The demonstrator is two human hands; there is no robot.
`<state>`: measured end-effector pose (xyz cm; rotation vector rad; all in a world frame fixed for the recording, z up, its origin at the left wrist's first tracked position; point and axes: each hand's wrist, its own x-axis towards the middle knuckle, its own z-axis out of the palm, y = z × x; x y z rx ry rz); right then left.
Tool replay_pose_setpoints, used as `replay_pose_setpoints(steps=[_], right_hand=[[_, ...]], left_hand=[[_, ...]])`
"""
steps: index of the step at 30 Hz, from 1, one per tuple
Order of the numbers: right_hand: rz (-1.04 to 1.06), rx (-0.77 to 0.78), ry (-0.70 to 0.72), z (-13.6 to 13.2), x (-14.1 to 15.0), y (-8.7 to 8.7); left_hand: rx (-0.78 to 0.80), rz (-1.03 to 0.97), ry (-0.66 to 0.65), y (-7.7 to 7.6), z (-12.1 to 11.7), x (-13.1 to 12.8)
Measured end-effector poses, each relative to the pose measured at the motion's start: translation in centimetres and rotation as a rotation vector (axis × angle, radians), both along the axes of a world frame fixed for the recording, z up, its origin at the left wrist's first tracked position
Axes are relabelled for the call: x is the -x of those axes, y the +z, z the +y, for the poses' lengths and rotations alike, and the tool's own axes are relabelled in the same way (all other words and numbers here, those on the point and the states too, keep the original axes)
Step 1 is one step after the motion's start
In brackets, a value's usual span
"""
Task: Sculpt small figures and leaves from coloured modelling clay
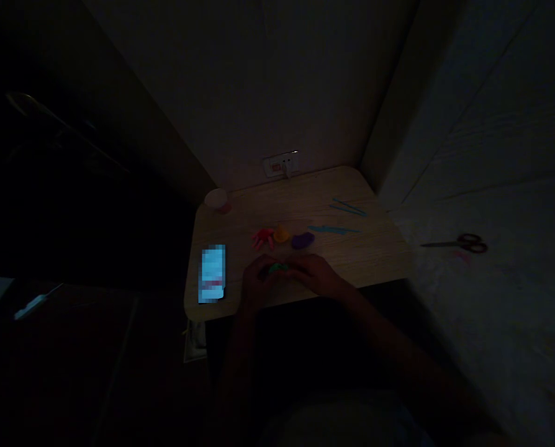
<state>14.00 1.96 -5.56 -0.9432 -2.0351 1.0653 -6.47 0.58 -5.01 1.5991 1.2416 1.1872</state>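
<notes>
The left hand (257, 282) and right hand (321, 273) meet above the near edge of the table (375, 254), fingers curled in and grasping a small green piece (278, 267) from opposite sides; the dark hides the exact finger contacts. The piece lies directly between them, neither hand clearly nearer, its long axis seeming to run side to side, roughly along that edge. Just beyond, toward the far edge, a red piece with prongs (263, 237) sits past the left hand, a yellow piece (281, 234) beside it, and a purple piece (303, 240) past the right fingers. Farther out, a lit phone (212, 273) lies by the left edge, blue tools (333, 230) toward the right edge, and a cup (216, 198) at the far left corner.
</notes>
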Motion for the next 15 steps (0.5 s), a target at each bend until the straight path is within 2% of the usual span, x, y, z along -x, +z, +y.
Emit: replay_pose_setpoints(steps=[4,9,15], right_hand=[[-0.019,0.014,-0.011,0.0,0.0,0.0],[0.075,0.093,-0.039,0.0,-0.1,0.2],[0.014,0.002,-0.006,0.0,-0.1,-0.1]], left_hand=[[0.051,-0.022,-0.018,-0.1,-0.1,0.1],[0.081,-0.047,-0.005,-1.1,0.0,0.4],[0.126,-0.07,0.009,-1.5,0.1,0.3]])
